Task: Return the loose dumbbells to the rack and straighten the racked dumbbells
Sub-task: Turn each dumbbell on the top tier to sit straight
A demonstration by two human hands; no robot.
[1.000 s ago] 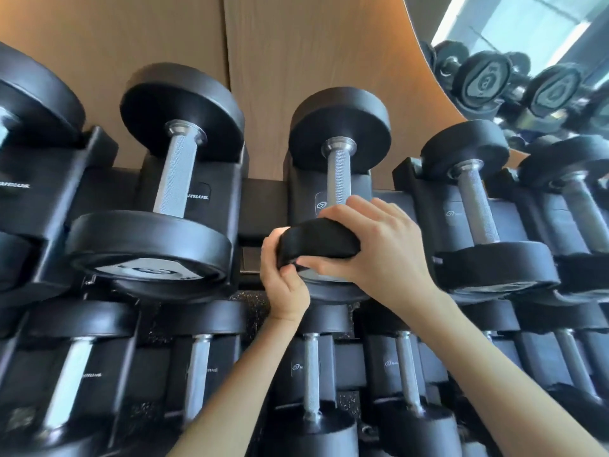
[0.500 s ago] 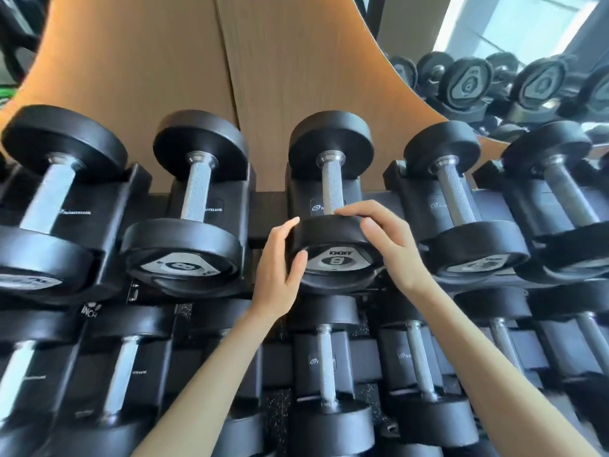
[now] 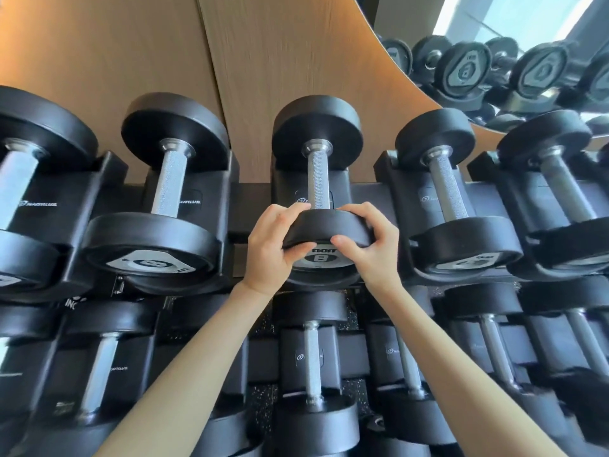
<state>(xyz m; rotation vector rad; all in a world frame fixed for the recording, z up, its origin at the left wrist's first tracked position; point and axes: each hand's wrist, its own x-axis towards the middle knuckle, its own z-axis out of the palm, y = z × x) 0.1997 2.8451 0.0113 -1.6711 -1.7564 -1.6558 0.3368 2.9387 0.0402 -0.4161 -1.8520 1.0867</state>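
Observation:
A black dumbbell marked 8 [image 3: 318,173] lies in the middle cradle of the rack's top tier, its steel handle pointing away from me. My left hand [image 3: 275,250] grips the left side of its near head, thumb under the rim and fingers over the top. My right hand [image 3: 372,247] grips the right side of that same head, fingers curled over the top edge and thumb on the face. The label with the 8 shows between my hands.
More black dumbbells fill the top tier: a larger one [image 3: 164,206] to the left, another [image 3: 451,199] to the right. A lower tier [image 3: 313,361] holds several more. Behind the rack stands a wood panel wall [image 3: 263,54]; a mirror [image 3: 514,70] sits at upper right.
Both hands have closed round the near head of the 8 dumbbell again after loosening half a second ago. The view has drawn slightly closer to the rack.

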